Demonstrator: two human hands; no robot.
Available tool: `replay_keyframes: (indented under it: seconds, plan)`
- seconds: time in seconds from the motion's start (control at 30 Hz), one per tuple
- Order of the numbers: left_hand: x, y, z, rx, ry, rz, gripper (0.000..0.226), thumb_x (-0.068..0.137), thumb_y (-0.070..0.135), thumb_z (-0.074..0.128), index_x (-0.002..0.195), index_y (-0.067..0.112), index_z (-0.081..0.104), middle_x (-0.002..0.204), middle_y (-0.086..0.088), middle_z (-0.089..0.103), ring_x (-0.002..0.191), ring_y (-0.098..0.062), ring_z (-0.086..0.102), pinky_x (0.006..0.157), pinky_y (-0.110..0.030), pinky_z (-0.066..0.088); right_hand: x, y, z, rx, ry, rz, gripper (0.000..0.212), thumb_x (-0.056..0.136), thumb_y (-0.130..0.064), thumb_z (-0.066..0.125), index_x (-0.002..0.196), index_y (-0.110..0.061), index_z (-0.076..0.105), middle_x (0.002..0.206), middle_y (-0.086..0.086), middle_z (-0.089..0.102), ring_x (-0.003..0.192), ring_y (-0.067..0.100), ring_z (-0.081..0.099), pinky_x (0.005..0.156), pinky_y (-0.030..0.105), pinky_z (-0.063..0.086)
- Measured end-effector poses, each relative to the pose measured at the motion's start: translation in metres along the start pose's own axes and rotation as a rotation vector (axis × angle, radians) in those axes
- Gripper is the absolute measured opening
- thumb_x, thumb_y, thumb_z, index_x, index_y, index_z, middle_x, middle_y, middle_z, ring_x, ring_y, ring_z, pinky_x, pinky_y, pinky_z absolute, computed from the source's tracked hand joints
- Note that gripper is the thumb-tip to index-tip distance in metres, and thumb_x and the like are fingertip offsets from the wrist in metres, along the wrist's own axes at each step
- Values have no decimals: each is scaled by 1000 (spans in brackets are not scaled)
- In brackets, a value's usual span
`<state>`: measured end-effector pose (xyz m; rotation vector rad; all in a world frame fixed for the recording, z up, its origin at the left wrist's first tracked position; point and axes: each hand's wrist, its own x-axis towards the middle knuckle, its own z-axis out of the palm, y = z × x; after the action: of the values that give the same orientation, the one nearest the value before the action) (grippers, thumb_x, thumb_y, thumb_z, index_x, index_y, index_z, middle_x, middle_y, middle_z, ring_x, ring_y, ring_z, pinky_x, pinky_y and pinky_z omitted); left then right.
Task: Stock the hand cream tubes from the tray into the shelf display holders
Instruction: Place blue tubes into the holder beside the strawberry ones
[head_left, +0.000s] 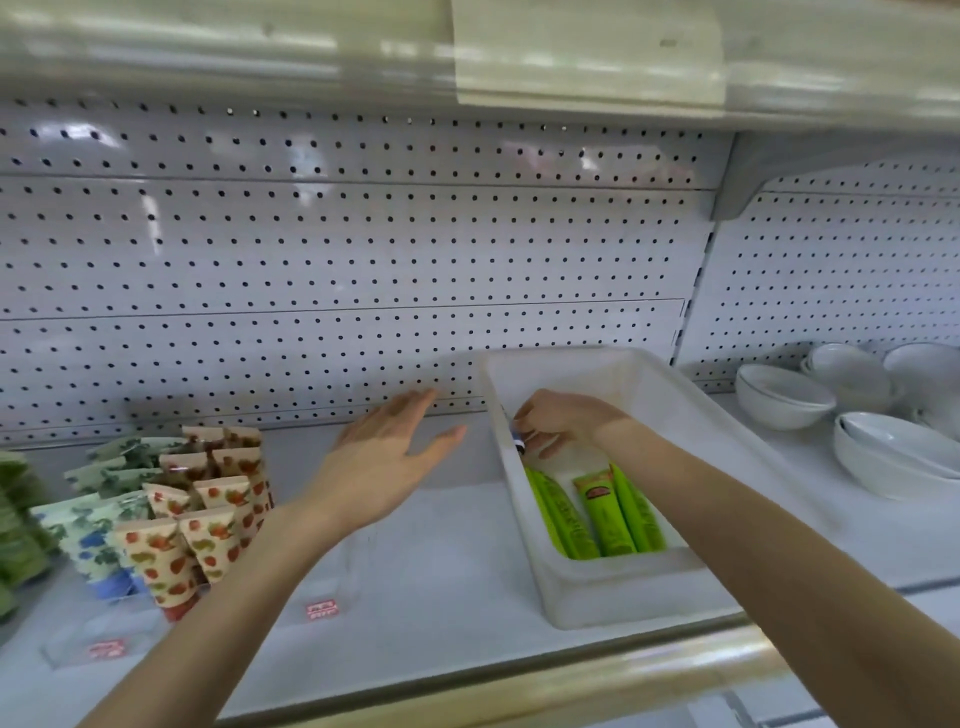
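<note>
Forearms (244, 597) extended over shelf (441, 571), pegboard (363, 260) behind.
Left hand (387, 457) flat, fingers spread, above shelf. Right hand (563, 421) curled round dark-tipped item (519, 441) inside white tray (623, 597); green tubes (597, 514) lie there.

White shelf (447, 561) is carrying everything. White tray (613, 597) is sitting on it right of centre, running front to back, its near end close to the brass front rail (571, 670). Strawberry-print tubes (208, 519) are standing upright in rows at lower left, blue-flower tubes (88, 540) just beside them. Green packs (15, 525) are sitting at the far left edge. Clear holder (337, 577) is sitting at lower centre, just right of the strawberry-print tubes. Stacked white bowls (883, 457) are sitting in the next bay, right edge.
</note>
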<state>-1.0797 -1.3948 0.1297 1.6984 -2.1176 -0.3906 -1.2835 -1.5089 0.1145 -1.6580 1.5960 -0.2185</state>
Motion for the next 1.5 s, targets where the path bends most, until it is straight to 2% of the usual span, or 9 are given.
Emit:
replay_keyframes:
  seconds: [0.1, 0.23, 0.33, 0.53, 0.67, 0.77, 1.1, 1.3, 1.5]
  plan:
    - [4, 2, -2, -31, 4, -43, 61, 89, 62, 30, 144, 39, 19, 153, 13, 18, 133, -15, 34, 114, -34, 18, 9, 2, -7, 197, -88, 40, 17, 94, 0, 45, 80, 1, 55, 52, 6, 46, 42, 15, 40, 49, 24, 43]
    - [14, 8, 0, -41, 22, -80, 60, 89, 62, 30, 144, 38, 21, 153, 14, 20, 134, -15, 34, 111, -34, 25, 19, 16, -9, 522, -291, 73, 29, 97, -1, 40, 70, -3, 52, 50, 4, 41, 48, 13, 27, 57, 25, 22]
    - [23, 11, 4, -55, 41, -69, 57, 92, 58, 30, 143, 35, 25, 151, 13, 24, 136, -13, 30, 109, -30, 25, 21, 16, -9, 532, -368, 25, 28, 99, -5, 39, 73, -8, 49, 55, 3, 39, 52, 14, 31, 57, 25, 41]
    - [40, 17, 11, -188, 113, -38, 47, 97, 41, 36, 140, 22, 36, 148, 5, 35, 134, -14, 32, 104, -26, 25, 16, 6, -6, 604, -310, -78, 16, 94, -2, 50, 79, -7, 53, 69, 4, 49, 39, 7, 45, 42, 20, 41]
    - [52, 11, 15, -299, 170, -56, 44, 97, 35, 41, 138, 18, 41, 144, 1, 42, 131, -15, 38, 103, -25, 27, 9, -6, -13, 654, -220, -171, 2, 89, -3, 58, 88, -4, 58, 82, 6, 62, 70, 16, 61, 59, 23, 55]
    - [58, 11, 14, -421, 268, -47, 39, 95, 29, 47, 132, 14, 49, 137, 1, 49, 124, -11, 44, 91, -14, 29, 1, -17, -20, 675, -161, -299, 16, 86, -3, 63, 101, -2, 57, 89, 8, 65, 80, 16, 65, 73, 24, 58]
    - [70, 23, 4, -705, 451, 37, 7, 88, 21, 61, 92, 16, 65, 97, 2, 68, 94, -10, 62, 84, -21, 46, -16, -30, -14, 527, -118, -600, 23, 80, -3, 70, 97, -10, 57, 95, 0, 63, 84, 16, 66, 92, 34, 52]
    - [65, 27, 5, -784, 558, 111, 8, 91, 14, 57, 94, 8, 62, 82, 8, 64, 71, 7, 58, 67, -7, 42, -18, -29, -17, 623, -99, -622, 7, 86, -12, 64, 92, -14, 61, 97, 1, 65, 95, 14, 64, 83, 25, 53]
    - [59, 17, 1, -803, 587, 119, 15, 92, 15, 54, 79, 21, 57, 70, 16, 56, 65, 6, 53, 67, -12, 43, 1, -9, -22, 671, 40, -424, 24, 91, -17, 60, 113, -5, 59, 109, 3, 61, 107, 19, 58, 84, 28, 51]
